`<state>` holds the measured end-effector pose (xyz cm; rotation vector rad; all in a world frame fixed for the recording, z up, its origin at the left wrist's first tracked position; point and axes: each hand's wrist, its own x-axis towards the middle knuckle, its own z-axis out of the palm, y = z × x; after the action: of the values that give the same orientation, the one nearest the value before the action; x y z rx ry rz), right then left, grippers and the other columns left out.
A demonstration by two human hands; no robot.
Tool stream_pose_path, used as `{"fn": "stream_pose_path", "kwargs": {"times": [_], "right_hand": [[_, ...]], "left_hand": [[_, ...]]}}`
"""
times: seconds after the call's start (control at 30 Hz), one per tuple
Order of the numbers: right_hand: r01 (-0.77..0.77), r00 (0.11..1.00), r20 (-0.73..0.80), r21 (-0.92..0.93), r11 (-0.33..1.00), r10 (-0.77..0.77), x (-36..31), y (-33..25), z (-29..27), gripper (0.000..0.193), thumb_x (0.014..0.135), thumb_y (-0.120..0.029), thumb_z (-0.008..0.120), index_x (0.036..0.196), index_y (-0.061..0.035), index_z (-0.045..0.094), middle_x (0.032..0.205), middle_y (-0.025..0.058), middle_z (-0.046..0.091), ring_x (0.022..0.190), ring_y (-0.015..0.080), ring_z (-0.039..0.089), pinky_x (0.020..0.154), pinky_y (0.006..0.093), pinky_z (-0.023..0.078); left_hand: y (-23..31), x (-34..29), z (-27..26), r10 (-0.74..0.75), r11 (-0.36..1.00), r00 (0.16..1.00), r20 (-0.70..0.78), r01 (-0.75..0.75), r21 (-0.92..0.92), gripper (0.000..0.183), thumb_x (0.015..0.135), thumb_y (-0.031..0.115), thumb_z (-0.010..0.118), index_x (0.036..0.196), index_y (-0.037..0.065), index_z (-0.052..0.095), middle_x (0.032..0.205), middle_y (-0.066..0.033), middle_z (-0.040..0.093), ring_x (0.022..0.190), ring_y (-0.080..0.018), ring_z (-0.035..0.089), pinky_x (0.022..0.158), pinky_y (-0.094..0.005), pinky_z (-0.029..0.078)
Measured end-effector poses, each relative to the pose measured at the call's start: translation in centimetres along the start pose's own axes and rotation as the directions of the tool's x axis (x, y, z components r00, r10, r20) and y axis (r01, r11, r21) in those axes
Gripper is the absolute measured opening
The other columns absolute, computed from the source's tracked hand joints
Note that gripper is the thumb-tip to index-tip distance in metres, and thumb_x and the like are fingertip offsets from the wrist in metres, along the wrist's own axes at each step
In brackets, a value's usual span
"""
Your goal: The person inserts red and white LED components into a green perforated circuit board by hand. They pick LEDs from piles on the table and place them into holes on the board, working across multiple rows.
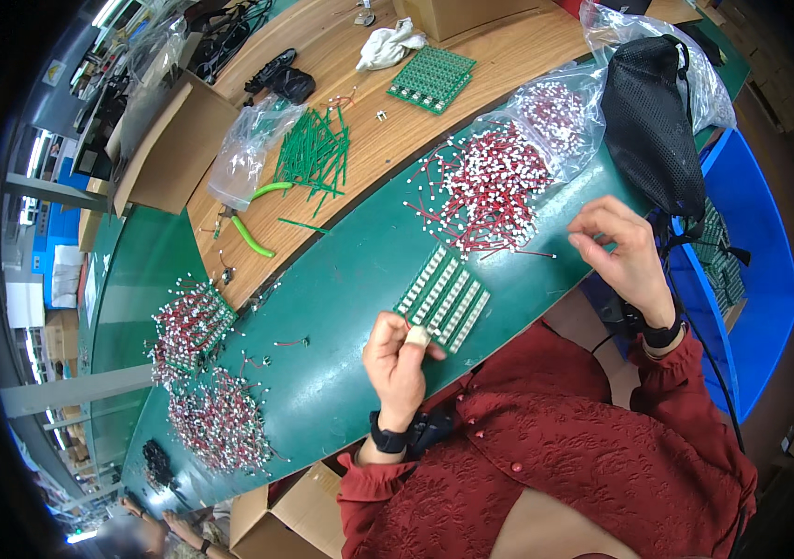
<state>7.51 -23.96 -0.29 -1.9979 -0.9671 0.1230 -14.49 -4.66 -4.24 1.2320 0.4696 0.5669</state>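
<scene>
My left hand (395, 363) grips a green circuit board panel (443, 300) by its near-left corner, the thumb on top with a pale cover on its tip. Rows of white parts run across the panel, which is over the green table mat. My right hand (622, 250) is raised to the right of the panel, fingers curled toward the thumb. Whatever its fingertips hold, if anything, is too small to make out. Just beyond the panel lies a heap of red wires with white connectors (495, 186), the pile closest to my right hand.
A clear bag of connectors (560, 116) and a black mesh bag (653, 121) are at the far right, above a blue bin (760, 279). Green strips (315, 154), green-handled pliers (252, 238) and stacked boards (432, 79) lie farther off. Wired pieces (215, 424) are heaped at left.
</scene>
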Motion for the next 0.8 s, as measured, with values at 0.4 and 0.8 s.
{"fn": "stream_pose_path", "kwargs": {"times": [0.4, 0.8], "right_hand": [[0.126, 0.970, 0.243, -0.390, 0.912, -0.030, -0.9, 2.1, 2.8, 0.010, 0.078, -0.006, 0.066, 0.088, -0.0040, 0.063, 0.081, 0.0129, 0.058, 0.072, 0.0360, 0.063, 0.064, 0.0448, 0.052], [-0.386, 0.898, 0.322, 0.254, 0.887, 0.299, -0.2, 1.8, 1.7, 0.017, 0.080, -0.001, 0.064, 0.096, 0.0051, 0.063, 0.079, 0.0103, 0.069, 0.069, 0.0138, 0.069, 0.059, 0.0275, 0.053]], "left_hand": [[-2.4, 0.0, 3.3, -0.177, 0.979, 0.981, 0.076, 0.183, -0.089, 0.006, 0.092, 0.000, 0.050, 0.087, 0.003, 0.048, 0.070, -0.0055, 0.061, 0.056, -0.0100, 0.058, 0.054, -0.0228, 0.048], [-3.0, 1.0, 4.7, -0.170, 0.984, 0.983, 0.071, 0.173, -0.043, 0.005, 0.096, 0.003, 0.050, 0.092, 0.002, 0.049, 0.072, -0.0059, 0.061, 0.057, -0.0098, 0.058, 0.054, -0.0224, 0.049]]}}
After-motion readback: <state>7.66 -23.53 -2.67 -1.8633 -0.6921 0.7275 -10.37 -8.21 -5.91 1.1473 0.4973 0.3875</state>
